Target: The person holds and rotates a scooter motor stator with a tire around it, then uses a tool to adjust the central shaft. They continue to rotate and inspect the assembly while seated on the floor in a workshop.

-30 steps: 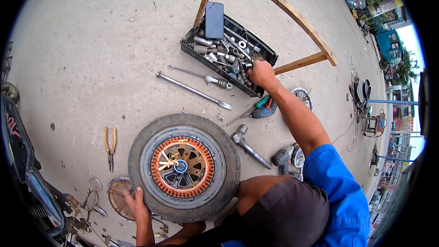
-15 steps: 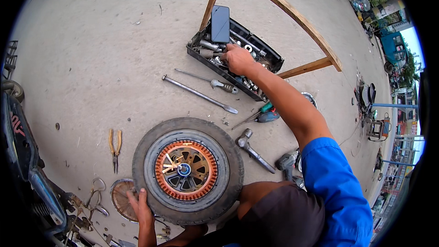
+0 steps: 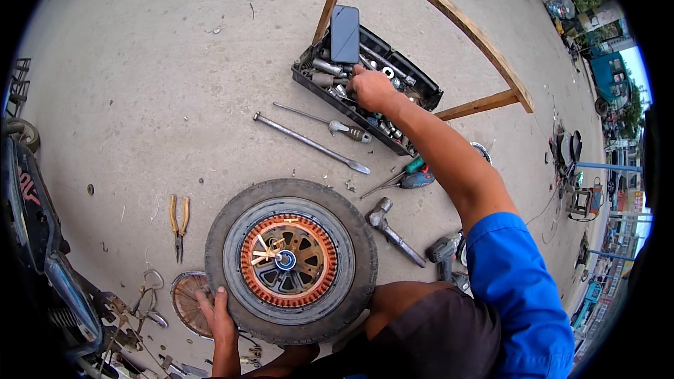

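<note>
A wheel hub motor (image 3: 324, 260) with a black tyre (image 3: 358, 253) and a ring of copper windings lies in front of me. My left hand (image 3: 222, 319) rests against the tyre's lower left edge, thumb and fingers stretched apart. A round brown disc (image 3: 184, 309) with a metal rim lies beside those fingers. My right hand (image 3: 373, 91) reaches into a black tool tray (image 3: 330, 98) full of sockets. Its fingers are bent down among the sockets, and their tips are hidden, so whatever they pinch does not show. A phone (image 3: 345, 35) lies across the tray's far left end.
On the ground lie a screwdriver (image 3: 337, 128), a metal bar (image 3: 312, 144), pliers (image 3: 179, 228), a hammer (image 3: 393, 230) and a power drill (image 3: 444, 253). A wooden frame (image 3: 463, 24) stands over the tray. A vehicle part (image 3: 67, 295) fills the left edge.
My right hand stays in the tray, its fingers shifting slightly among the sockets. My left hand keeps its place at the tyre. The whole view has shifted a little.
</note>
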